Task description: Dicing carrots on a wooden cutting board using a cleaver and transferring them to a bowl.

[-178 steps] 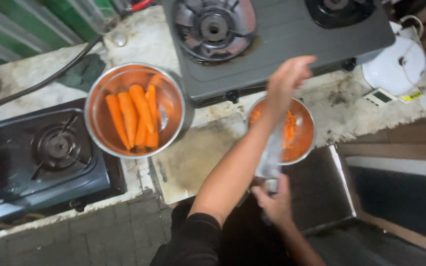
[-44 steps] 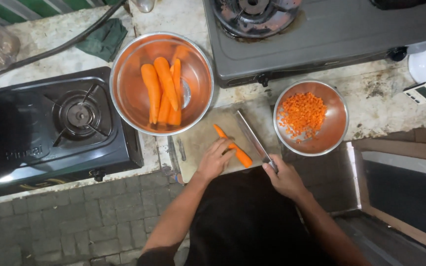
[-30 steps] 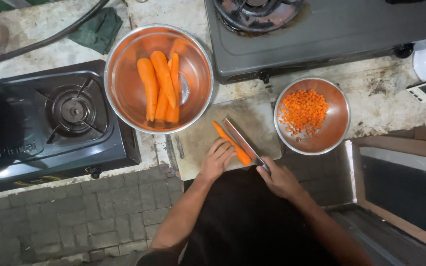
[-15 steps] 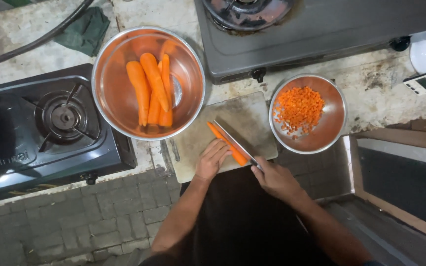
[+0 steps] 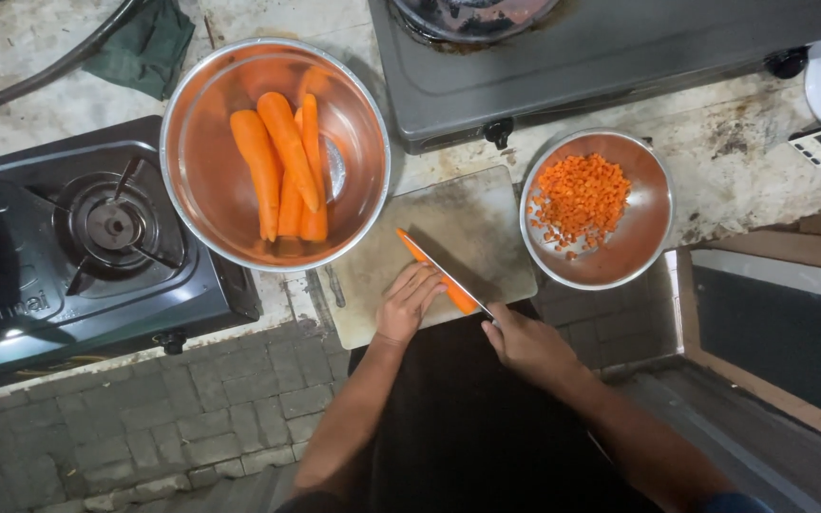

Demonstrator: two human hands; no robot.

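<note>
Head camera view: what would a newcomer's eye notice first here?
First the orange: whole carrots in the large steel bowl at upper left, and diced carrot in the small steel bowl at right. Between them, on the cutting board, the left hand steadies a carrot while the right hand holds a knife along it.

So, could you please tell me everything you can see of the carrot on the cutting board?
The carrot is orange, slim and looks peeled. It lies flat on the pale, worn cutting board, running diagonally from its upper-left end down to the right. The left hand presses on it from the near side, fingers laid over its lower part. The knife, held in the right hand, lies lengthwise along its top, hiding much of it. Whether it is already split cannot be told.
</note>
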